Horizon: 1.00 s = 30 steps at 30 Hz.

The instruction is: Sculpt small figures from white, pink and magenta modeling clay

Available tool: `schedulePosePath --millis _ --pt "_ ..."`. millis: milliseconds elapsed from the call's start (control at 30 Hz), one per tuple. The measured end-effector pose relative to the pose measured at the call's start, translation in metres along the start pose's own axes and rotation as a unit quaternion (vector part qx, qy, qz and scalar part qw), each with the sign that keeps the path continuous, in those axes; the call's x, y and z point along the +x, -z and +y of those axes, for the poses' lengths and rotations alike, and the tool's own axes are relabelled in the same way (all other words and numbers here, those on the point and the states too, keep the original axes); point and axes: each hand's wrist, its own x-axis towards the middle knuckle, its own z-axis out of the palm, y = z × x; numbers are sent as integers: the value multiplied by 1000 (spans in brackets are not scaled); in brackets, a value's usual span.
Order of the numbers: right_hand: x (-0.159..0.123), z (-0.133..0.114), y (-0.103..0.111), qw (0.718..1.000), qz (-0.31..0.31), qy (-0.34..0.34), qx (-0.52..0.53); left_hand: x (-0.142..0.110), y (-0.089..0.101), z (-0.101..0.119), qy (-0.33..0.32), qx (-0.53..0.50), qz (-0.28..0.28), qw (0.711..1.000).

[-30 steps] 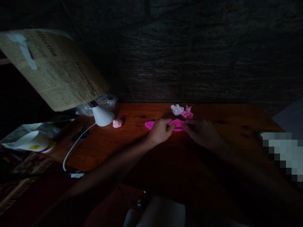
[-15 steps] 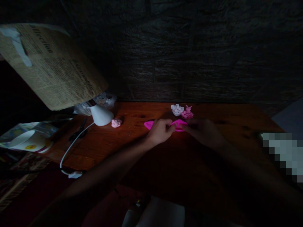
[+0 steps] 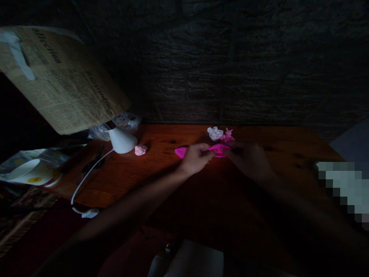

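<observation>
Between my two hands, above the wooden table [image 3: 161, 169], is a bright pink piece of modelling clay [image 3: 219, 150]. My left hand [image 3: 196, 158] pinches its left end, thumb against fingers. The right end is pinched by my right hand [image 3: 250, 158], which is in deep shadow. A second bright pink lump [image 3: 180, 152] lies on the table just left of my left hand, partly hidden by it. Right behind the held clay stand a white petalled clay shape [image 3: 215, 133] and a pink clay figure [image 3: 227, 135], close together.
A pale pink lump [image 3: 140, 149] sits beside the white lamp base [image 3: 122, 140], under a newsprint-patterned shade [image 3: 66, 80]. Dark scissors [image 3: 96, 161], a white cord [image 3: 79, 184] and a paper cup [image 3: 34, 172] are at left. A dark textured wall [image 3: 201, 65] rises behind the table.
The held pink clay now looks flatter and narrower between my hands. My right hand has lifted and turned slightly. The whole view has shifted a little.
</observation>
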Motion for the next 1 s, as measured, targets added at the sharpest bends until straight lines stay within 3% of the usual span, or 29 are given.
schedulePosePath --millis 100,433,667,1000 --pt "0 0 -1 1000 -5 -10 12 1 0 0 26 -56 -5 998" --pt "0 -5 -2 999 7 -34 -36 -4 -2 4 23 -120 -12 992" --pt "0 -4 0 998 -26 -39 31 1 -5 -1 56 -154 15 986" --pt "0 -2 -3 996 -30 -44 67 -2 -2 0 8 -218 -24 976"
